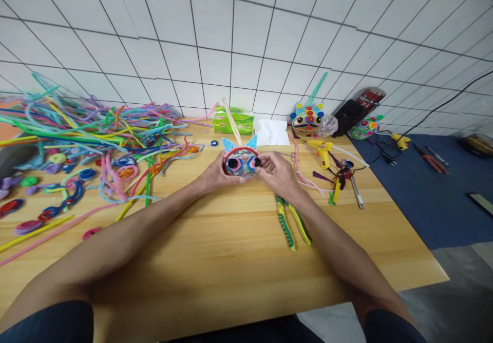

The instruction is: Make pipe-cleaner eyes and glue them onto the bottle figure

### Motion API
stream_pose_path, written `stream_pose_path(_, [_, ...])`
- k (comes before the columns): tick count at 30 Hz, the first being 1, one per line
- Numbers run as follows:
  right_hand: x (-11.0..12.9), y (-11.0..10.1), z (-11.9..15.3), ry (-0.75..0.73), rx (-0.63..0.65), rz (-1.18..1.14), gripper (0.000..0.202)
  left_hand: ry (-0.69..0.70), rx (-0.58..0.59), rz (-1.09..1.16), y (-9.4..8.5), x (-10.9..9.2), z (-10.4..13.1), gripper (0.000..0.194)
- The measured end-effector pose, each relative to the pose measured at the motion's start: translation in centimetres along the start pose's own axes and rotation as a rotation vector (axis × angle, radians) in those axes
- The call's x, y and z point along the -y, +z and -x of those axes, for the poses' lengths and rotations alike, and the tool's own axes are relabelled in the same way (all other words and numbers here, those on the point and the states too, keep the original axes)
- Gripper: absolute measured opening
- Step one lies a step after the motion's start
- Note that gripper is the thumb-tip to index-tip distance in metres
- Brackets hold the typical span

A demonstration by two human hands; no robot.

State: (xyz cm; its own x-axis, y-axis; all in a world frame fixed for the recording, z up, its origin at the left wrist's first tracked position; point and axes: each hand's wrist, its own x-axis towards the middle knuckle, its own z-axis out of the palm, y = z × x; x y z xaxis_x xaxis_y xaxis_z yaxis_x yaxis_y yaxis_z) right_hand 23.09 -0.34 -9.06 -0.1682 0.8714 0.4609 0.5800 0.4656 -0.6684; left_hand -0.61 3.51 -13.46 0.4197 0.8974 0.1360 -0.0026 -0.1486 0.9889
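Between my hands, a little above the wooden table, is a round craft animal head (243, 162) with blue pipe-cleaner ears, a red band and black eyes ringed in pink and blue. My left hand (217, 173) is closed round its left side, the thumb along its lower edge. On the other side, the fingers of my right hand (278, 171) pinch at the black eye (257, 162). Part of the head is hidden behind my fingers. Green-and-yellow-handled pliers (290, 222) lie below my right hand, their jaws partly covered by the wrist.
Tangled pipe cleaners (96, 122) and coiled discs (29, 226) spread over the left side. At the back stand a green tissue pack (233, 122), white paper (271, 132) and a decorated craft head (306, 121). A yellow glue gun (322, 151) and a pen (357, 193) lie right.
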Motion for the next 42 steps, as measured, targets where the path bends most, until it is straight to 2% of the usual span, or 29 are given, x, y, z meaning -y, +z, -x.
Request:
stream_pose_path(5, [-0.2, 0.4, -0.1, 0.055, 0.006, -0.002, 0.027, 0.012, 0.051, -0.033, -0.4, -0.8, -0.5, 0.097])
stream_pose_path(8, [0.0, 0.0, -0.2, 0.074, 0.0, -0.005, 0.037, 0.004, 0.085, -0.097, -1.4, -1.3, -0.1, 0.102])
stream_pose_path(9, [0.1, -0.2, -0.2, 0.079, -0.003, -0.009, 0.038, 0.004, 0.06, -0.149, -1.8, -1.6, 0.3, 0.104])
stream_pose_path(10, [0.1, -0.5, -0.3, 0.084, -0.004, -0.014, 0.039, 0.013, 0.008, -0.22, -2.3, -2.0, 0.8, 0.105])
stream_pose_path(12, [0.2, -1.2, -0.5, 0.102, -0.004, -0.022, 0.035, 0.089, -0.226, -0.405, -3.1, -3.3, 1.9, 0.099])
stream_pose_path(13, [0.2, -1.6, -0.6, 0.115, 0.002, -0.026, 0.029, 0.163, -0.339, -0.496, -3.1, -4.1, 2.3, 0.088])
stream_pose_path(15, [0.1, -2.2, -0.8, 0.144, 0.024, -0.03, 0.013, 0.342, -0.431, -0.664, -2.6, -5.9, 2.6, 0.07])
stream_pose_path(16, [0.1, -2.4, -1.0, 0.162, 0.033, -0.031, 0.008, 0.42, -0.402, -0.751, -2.0, -6.8, 2.4, 0.059])
stream_pose_path(18, [0.0, -2.6, -1.1, 0.197, 0.044, -0.031, 0.011, 0.503, -0.28, -0.894, -0.4, -7.9, 1.3, 0.043])
stream_pose_path(21, [0.0, -2.7, -1.2, 0.22, 0.044, -0.037, 0.012, 0.484, -0.139, -1.033, 1.3, -8.4, -1.1, 0.036])
stream_pose_path(25, [-0.2, -3.3, -1.2, 0.226, 0.042, -0.053, 0.012, 0.482, -0.187, -1.049, 0.9, -8.0, -2.5, 0.033])
stream_pose_path(28, [-0.1, -4.6, -1.5, 0.251, 0.03, -0.064, 0.013, 0.558, -0.277, -0.972, 0.1, -8.5, -1.8, 0.032])
stream_pose_path(30, [0.4, -5.7, -1.8, 0.262, 0.053, -0.116, 0.014, 0.558, -0.296, -0.859, 0.5, -9.2, -1.2, 0.033])
stream_pose_path(32, [1.5, -6.7, -1.8, 0.234, 0.123, -0.219, 0.017, 0.461, -0.221, -0.665, 1.7, -10.1, -1.0, 0.049])
stream_pose_path(33, [2.2, -7.1, -1.8, 0.207, 0.172, -0.279, 0.019, 0.365, -0.132, -0.54, 2.6, -10.6, -1.2, 0.061])
stream_pose_path(35, [3.7, -7.6, -1.6, 0.156, 0.3, -0.402, 0.021, 0.182, 0.149, -0.316, 4.6, -11.4, -1.8, 0.067])
stream_pose_path(37, [5.0, -8.0, -1.2, 0.144, 0.455, -0.514, 0.021, 0.017, 0.524, -0.164, 6.4, -11.8, -2.6, 0.06])
stream_pose_path(38, [5.4, -8.2, -1.0, 0.146, 0.523, -0.546, 0.02, -0.035, 0.638, -0.146, 6.9, -11.9, -2.8, 0.057])
stream_pose_path(39, [5.6, -8.6, -0.6, 0.153, 0.569, -0.558, 0.02, -0.068, 0.676, -0.157, 7.1, -11.9, -2.8, 0.052])
stream_pose_path(40, [5.5, -9.2, -0.1, 0.17, 0.59, -0.554, 0.022, -0.095, 0.667, -0.191, 6.9, -11.9, -2.7, 0.048])
stream_pose_path(42, [4.8, -10.9, 1.3, 0.232, 0.573, -0.517, 0.03, -0.115, 0.543, -0.248, 5.2, -11.6, -2.1, 0.047])
